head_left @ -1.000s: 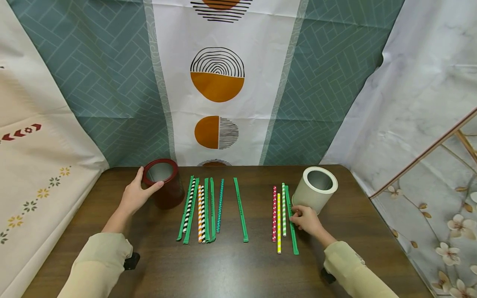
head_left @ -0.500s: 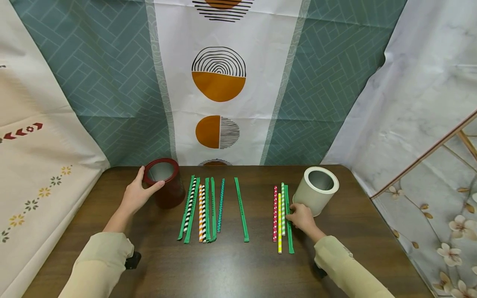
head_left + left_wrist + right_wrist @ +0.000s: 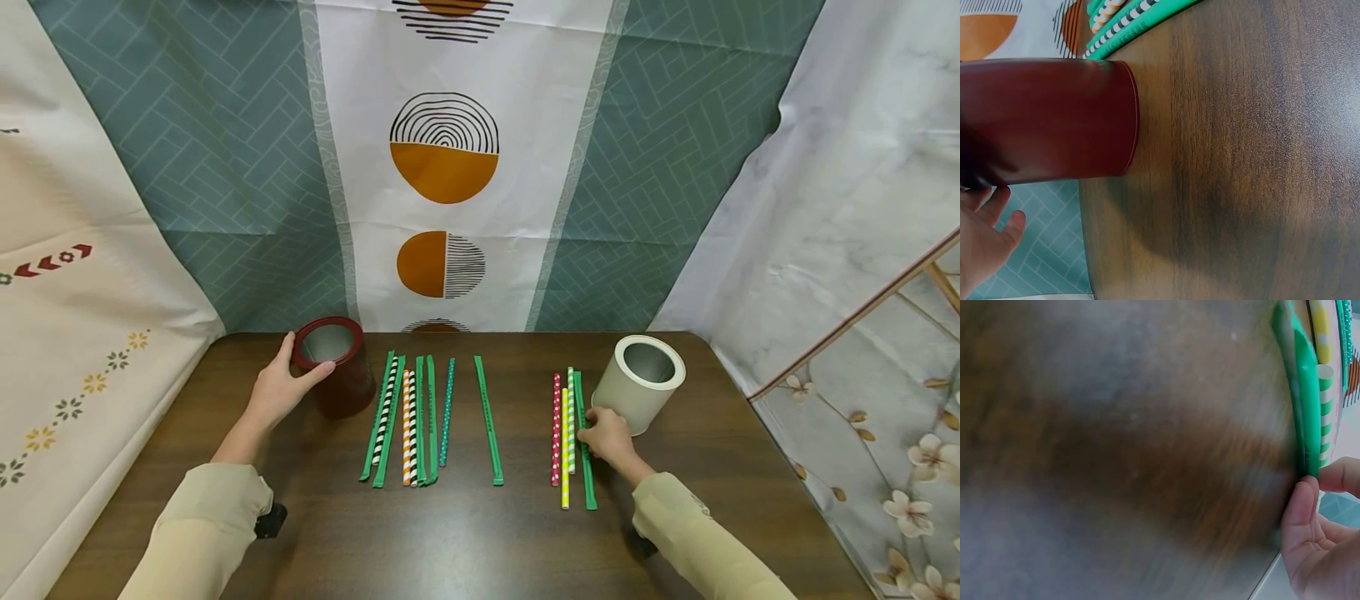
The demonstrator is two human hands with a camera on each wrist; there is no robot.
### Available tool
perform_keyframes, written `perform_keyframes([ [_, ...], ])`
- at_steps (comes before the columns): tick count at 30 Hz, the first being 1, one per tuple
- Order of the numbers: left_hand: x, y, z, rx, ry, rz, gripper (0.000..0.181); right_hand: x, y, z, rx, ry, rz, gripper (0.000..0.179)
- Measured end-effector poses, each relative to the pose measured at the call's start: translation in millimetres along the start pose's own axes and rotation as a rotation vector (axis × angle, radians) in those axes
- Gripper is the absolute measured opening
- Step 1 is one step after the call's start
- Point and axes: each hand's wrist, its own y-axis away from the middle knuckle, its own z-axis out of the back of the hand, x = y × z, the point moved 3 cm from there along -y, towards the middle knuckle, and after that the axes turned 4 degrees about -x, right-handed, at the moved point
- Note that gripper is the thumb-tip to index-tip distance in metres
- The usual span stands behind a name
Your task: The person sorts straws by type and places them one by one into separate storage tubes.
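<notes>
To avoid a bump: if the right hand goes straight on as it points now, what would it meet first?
Beyond the green straw that the right hand pinches, probably the green-and-white striped straw; their gap is hard to judge.

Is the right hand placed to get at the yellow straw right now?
Probably not directly: the right hand pinches a green-wrapped straw, and the green-striped straw lies between it and most of the yellow straw.
</notes>
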Motion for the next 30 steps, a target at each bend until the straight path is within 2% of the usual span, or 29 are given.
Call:
perform_keyframes([
  [11, -1.4, -0.3, 0.3, 0.0, -0.003, -0.003, 0.097, 11, 2.8, 13, -0.034, -0.082, 0.031, 0.025],
  [20, -2.0, 1.1, 0.4, -0.001, -0.008, -0.002, 0.097, 32, 4.3, 28, 0.027, -0.289, 0.015, 0.021],
  [26, -1.8, 1.3, 0.3, 0.002, -0.004, -0.003, 0.097, 52, 4.1, 40, 0.073, -0.357, 0.018, 0.021],
  [30, -2.1, 1.6, -0.1, 0.009, -0.001, 0.002, 0.097, 65, 3.6, 47, 0.092, -0.401, 0.051, 0.022],
])
